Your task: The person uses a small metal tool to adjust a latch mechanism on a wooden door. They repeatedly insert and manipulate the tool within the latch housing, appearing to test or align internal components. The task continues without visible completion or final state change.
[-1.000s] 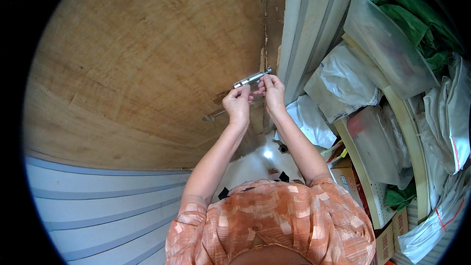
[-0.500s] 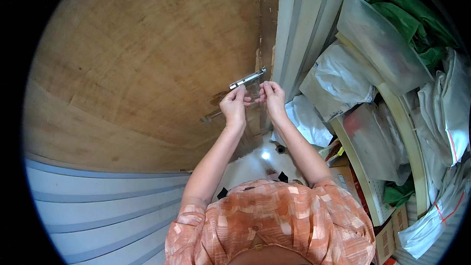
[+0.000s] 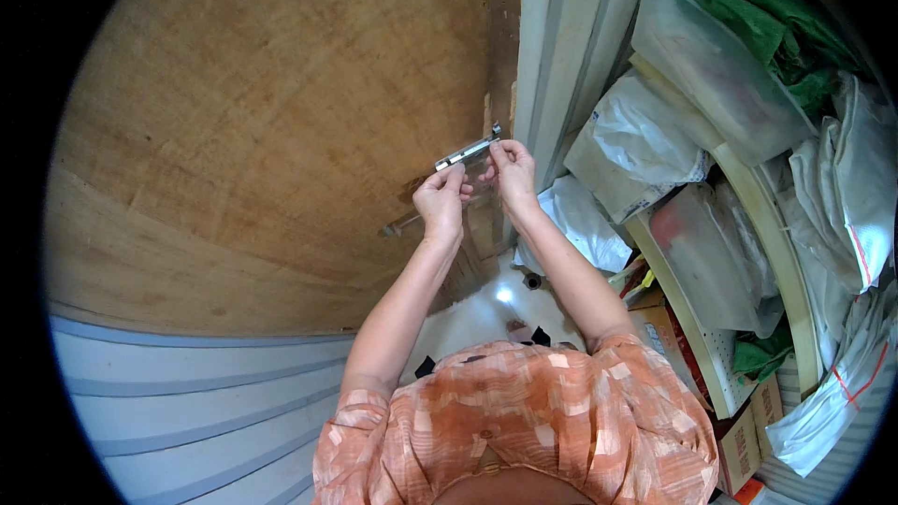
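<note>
A silver metal barrel bolt (image 3: 466,154) lies at a slant against the brown plywood panel (image 3: 262,112), near its worn vertical edge. My left hand (image 3: 442,196) is closed in a pinch at the bolt's lower-left end. My right hand (image 3: 513,178) has thumb and fingertips pressed at the upper-right end, other fingers curled beneath. Lower on the panel, a dull bar-like fitting (image 3: 398,227) crosses a darker scraped patch, partly behind my left hand.
Corrugated light panels (image 3: 552,56) border the plywood on the right; more (image 3: 178,393) run lower left. Shelves at the right hold translucent plastic sheets (image 3: 720,65), green cloth (image 3: 795,47) and white sacks (image 3: 828,393). Cardboard boxes (image 3: 748,435) lie low at right. A pale floor (image 3: 477,318) shows below.
My right hand dropped slightly from the bolt's upper end, then rose back onto it. My left hand stays at the lower end. The whole view has shifted slightly.
</note>
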The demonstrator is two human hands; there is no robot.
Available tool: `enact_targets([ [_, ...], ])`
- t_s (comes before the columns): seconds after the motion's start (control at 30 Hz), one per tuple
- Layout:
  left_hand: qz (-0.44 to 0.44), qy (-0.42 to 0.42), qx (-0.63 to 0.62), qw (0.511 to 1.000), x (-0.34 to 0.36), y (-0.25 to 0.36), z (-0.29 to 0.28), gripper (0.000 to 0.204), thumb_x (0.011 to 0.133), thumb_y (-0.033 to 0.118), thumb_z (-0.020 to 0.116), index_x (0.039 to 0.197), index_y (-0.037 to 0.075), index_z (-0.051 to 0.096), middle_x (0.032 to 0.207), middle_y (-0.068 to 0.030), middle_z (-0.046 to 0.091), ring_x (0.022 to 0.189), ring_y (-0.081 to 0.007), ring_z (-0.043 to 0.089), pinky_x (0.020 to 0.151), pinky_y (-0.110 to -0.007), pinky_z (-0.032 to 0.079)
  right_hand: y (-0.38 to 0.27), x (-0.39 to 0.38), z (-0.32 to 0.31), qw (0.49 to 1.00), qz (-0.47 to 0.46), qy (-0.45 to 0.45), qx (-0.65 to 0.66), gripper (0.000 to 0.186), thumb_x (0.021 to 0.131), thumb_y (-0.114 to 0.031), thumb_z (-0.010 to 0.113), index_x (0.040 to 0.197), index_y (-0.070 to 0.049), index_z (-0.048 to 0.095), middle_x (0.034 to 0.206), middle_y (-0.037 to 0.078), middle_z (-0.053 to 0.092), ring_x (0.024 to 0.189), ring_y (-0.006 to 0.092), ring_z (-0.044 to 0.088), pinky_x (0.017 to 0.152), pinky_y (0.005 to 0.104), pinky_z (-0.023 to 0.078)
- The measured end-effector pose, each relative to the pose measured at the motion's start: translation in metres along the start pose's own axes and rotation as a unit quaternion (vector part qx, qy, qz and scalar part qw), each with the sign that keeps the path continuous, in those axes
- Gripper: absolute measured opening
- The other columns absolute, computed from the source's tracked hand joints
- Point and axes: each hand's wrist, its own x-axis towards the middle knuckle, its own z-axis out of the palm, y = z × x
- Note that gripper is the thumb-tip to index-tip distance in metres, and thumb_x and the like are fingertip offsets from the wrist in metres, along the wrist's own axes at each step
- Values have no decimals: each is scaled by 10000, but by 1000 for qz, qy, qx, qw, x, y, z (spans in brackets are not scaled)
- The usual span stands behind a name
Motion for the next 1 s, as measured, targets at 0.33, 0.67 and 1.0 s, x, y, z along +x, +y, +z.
enact_targets([
  [0.33, -8, 7, -8, 1000, 3, 3, -7, 130, 893, 124, 663, 897, -5, 685, 754, -34, 647, 603, -97, 589, 530, -223, 473, 29, 5, -5, 996, -25, 39, -71, 208, 907, -101, 613, 1077, 19, 617, 811, 69, 657, 605, 111, 617, 516, 250, 505],
  [0.67, -22, 8, -6, 1000, 3, 9, -4, 132, 887, 127, 667, 881, -3, 686, 755, -43, 661, 594, -93, 590, 518, -217, 465, 27, 13, 0, 991, -59, 52, -111, 133, 880, -92, 661, 909, 16, 589, 738, 85, 656, 588, 140, 655, 492, 254, 499],
  [1.0, -22, 10, -9, 1000, 7, 7, -2, 140, 884, 137, 673, 867, -2, 678, 742, -43, 654, 572, -96, 581, 500, -220, 456, 27, 18, 2, 991, -59, 46, -108, 122, 879, -61, 651, 909, 21, 565, 711, 91, 641, 581, 151, 654, 487, 260, 501],
])
